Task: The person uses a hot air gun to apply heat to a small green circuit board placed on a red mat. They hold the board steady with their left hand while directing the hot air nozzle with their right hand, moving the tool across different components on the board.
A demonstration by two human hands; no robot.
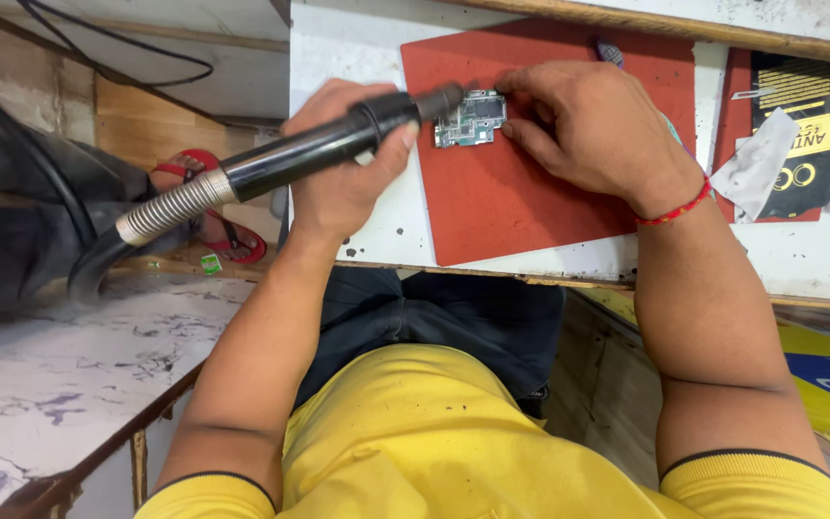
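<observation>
**Asha:** Workbench first: a scuffed white table (pixel 367 240) fills the upper half of the frame, with a red work mat (pixel 511 192) laid on it at upper centre. What sits on the mat?

**Ben:** One small circuit board (pixel 471 118), near the mat's upper left corner. It is roughly rectangular with a notched outline, greenish-grey, crowded with silver shields and tiny parts, and it lies flat on the mat.

**Asha:** And the hands?

**Ben:** The left hand (pixel 343 159), left of centre, is clenched round a black hot-air handpiece (pixel 319 154). Its nozzle points right, with the tip just at the board's left edge; its ribbed metal collar and hose run off toward the middle left. The right hand (pixel 588 120), at upper centre-right, lies over the mat with its fingertips pressing the board's right edge, pinning it rather than gripping it. A red thread band (pixel 674 210) circles that wrist.

**Asha:** So which step is this?

**Ben:** I judge it to be heating a spot on the board while it is held steady. I would say the next move calls for a steady nozzle held close above the parts, and fingers kept back from the hot end.

**Asha:** Anything else nearby?

**Ben:** A black and yellow packet (pixel 799 106) at upper right, with a crumpled grey wipe (pixel 756 163) against it, and a red sandal (pixel 218 226) on the floor at left.
</observation>
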